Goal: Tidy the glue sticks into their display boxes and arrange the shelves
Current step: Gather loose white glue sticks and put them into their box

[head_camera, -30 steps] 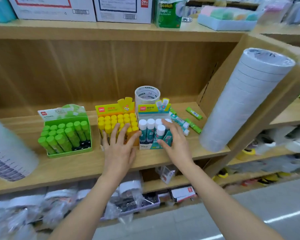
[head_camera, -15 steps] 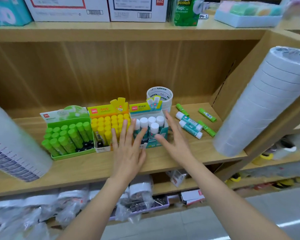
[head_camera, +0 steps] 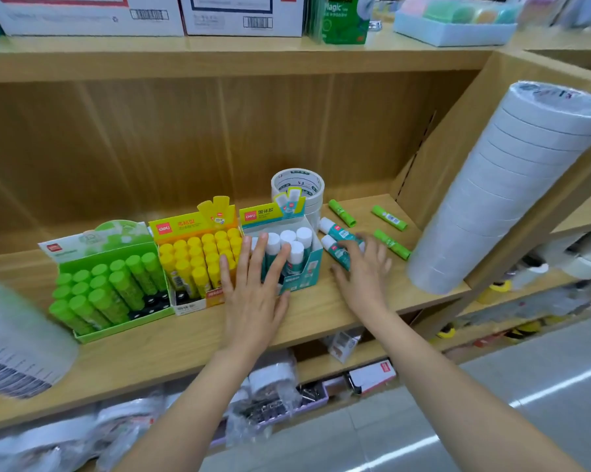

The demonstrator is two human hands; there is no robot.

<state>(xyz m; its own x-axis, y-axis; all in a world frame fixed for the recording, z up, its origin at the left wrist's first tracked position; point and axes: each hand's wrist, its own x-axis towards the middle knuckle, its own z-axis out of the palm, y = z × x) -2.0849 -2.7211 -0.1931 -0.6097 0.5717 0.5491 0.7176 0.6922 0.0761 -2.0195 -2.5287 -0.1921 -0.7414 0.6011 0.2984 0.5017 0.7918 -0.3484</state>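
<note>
Both bare arms reach up and forward from the bottom of the view to the wooden shelf (head_camera: 191, 338). The left hand (head_camera: 253, 294) lies flat with its fingers spread wide, palm down, against the front of the teal box (head_camera: 304, 267). Its fingertips touch the white caps of the glue sticks standing inside. It holds nothing. The right hand (head_camera: 363, 272) is open too, with fingers spread, and it rests on the shelf just to the right of the teal box. Its fingertips are over the ends of two loose teal glue sticks (head_camera: 338, 240) that lie on their sides; it is blurry, so I cannot tell if it grips them. The teal box is only part full, with a few white-capped sticks standing in it. Touching it on the left is the yellow box (head_camera: 188, 303), packed with yellow sticks. Next to that is the green box (head_camera: 117, 327), with green sticks and some empty holes at the front right. Three loose green glue sticks (head_camera: 389, 218) lie flat on the shelf to the right. A roll of tape (head_camera: 297, 185) stands behind the teal box. A tall stack of white tape rolls (head_camera: 512, 185) leans at the right side.
</note>
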